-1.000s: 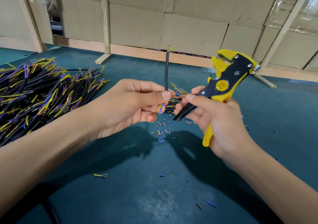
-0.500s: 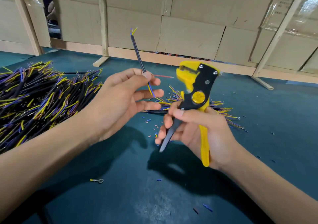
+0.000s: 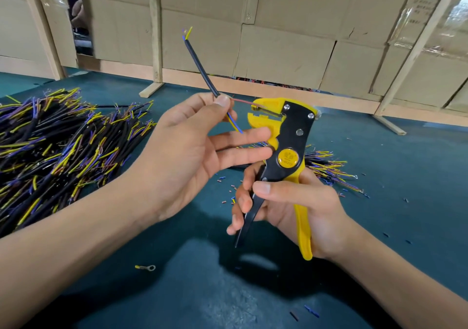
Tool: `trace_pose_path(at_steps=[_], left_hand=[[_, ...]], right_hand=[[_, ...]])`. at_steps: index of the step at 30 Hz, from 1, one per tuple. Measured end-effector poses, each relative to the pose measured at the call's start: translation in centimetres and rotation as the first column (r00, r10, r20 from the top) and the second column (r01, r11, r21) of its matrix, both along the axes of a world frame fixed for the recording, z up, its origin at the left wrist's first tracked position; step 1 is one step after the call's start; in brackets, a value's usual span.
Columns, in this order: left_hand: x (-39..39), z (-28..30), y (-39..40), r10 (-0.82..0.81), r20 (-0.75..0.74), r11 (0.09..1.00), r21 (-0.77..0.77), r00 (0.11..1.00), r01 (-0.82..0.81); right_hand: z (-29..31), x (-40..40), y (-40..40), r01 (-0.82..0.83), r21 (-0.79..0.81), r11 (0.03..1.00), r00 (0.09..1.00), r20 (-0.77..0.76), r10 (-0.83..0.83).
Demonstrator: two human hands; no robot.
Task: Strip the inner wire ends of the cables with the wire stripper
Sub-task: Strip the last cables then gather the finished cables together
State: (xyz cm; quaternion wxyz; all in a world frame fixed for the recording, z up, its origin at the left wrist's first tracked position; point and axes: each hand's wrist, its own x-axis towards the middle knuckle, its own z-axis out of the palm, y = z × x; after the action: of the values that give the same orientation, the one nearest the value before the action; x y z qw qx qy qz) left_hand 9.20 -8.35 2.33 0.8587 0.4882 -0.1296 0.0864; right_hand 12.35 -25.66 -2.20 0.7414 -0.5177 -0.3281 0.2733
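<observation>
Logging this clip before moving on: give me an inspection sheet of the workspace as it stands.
Surface: dark teal table.
Job's things: wire stripper; black cable, its red wire reaching the stripper's head.
Clutter: insulation bits, ring terminal.
Grippers: left hand pinches the cable; right hand grips the stripper's handles.
Cables: big pile at left, small bundle behind the stripper.
Surroundings: cardboard wall, wooden posts.

Bright overhead light, dark shadows below arms, wide-angle edge distortion
</observation>
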Motion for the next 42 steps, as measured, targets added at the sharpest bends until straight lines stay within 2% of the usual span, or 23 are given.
trace_pose_path(at_steps=[8, 22, 29, 42], left_hand=[[-0.4, -0.2, -0.5, -0.022, 0.023, 0.999, 0.041, 0.999, 0.021], [-0.7, -0.2, -1.1, 0.011, -0.009, 1.000, 0.000, 1.000, -0.011], [-0.8, -0.3, -1.4, 0.031, -0.021, 1.000, 0.006, 0.999, -0.031], [-0.9, -0.2, -1.6, 0.039, -0.019, 0.999, -0.028, 0.999, -0.039]], right_hand=[[0.0, 0.0, -0.1, 0.023, 0.005, 1.000, 1.000, -0.004, -0.023], [-0.7, 0.2, 0.0, 0.034, -0.012, 0.999, 0.998, 0.053, -0.034], [-0.7, 0.1, 0.2, 0.034, -0.001, 0.999, 0.999, 0.011, -0.034], [-0.8, 0.1, 0.4, 0.031, 0.004, 1.000, 0.999, 0.023, -0.031]])
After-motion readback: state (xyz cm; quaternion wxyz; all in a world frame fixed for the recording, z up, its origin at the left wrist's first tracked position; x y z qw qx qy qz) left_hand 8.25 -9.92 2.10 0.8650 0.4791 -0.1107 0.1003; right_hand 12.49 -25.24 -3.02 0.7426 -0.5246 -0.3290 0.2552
